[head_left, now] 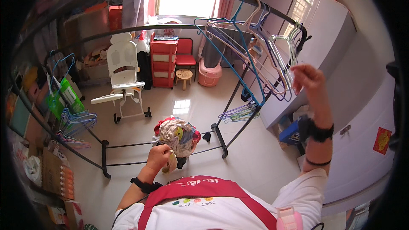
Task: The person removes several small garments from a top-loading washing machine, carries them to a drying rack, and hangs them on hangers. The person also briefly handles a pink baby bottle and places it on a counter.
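Note:
My left hand (158, 156) is closed on a small pale yellow piece of cloth (171, 164), which hangs down from the fingers. Just beyond it is a heaped pile of clothes (177, 134), mostly beige with red at the sides. My right hand (308, 78) is raised at the right, its fingers loosely bent and apart, beside the white hangers (292, 44) on the upper rail. No thing shows plainly between those fingers. Blue, pink and purple hangers (258, 86) hang from the same rail, left of that hand.
A dark metal clothes rack (140, 27) arches across the view. More hangers (76, 121) hang at its left, with others (240, 114) low at its right. Behind it stand a white high chair (123, 59), red drawers (163, 61), a wooden stool (184, 75) and a pink bin (209, 76).

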Available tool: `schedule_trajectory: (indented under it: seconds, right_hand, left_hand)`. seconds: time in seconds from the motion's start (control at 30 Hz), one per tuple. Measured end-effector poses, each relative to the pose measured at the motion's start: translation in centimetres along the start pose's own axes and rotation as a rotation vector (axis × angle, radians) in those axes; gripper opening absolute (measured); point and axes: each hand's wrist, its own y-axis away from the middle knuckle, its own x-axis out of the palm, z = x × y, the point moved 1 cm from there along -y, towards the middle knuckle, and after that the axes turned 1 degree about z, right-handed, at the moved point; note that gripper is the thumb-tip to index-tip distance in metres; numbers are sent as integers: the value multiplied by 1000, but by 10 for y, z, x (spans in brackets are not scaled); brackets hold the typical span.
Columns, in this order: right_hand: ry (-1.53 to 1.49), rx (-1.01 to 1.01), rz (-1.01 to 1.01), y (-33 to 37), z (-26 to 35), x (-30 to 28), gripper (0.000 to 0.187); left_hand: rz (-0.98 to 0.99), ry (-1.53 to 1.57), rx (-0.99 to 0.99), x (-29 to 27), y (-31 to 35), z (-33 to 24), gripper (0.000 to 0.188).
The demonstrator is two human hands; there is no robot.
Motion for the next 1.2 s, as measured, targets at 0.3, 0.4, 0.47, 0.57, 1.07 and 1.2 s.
schedule_trajectory:
  seconds: [0.3,0.4,0.47,0.57,1.07,1.2]
  right_hand:
    - [390,267,80,-100,-57,-16,25]
    - [297,344,185,-108,-67,-8,25]
    - [262,335,220,-112,-71,-2,23]
    - [196,327,268,-116,-75,4,20]
    - [171,281,-155,-108,-81,-24,11]
    - [242,269,-171,-109,-90,-27,10]
  left_hand:
    - [-28,63,-77,0,6,23,9]
    - [1,79,-117,3,10,26,9]
    - [19,71,-166,3,13,27,10]
    - [28,95,-172,5,17,26,9]
    - [37,155,-119,18,-4,24,10]
    - [38,136,-101,24,-5,26,10]
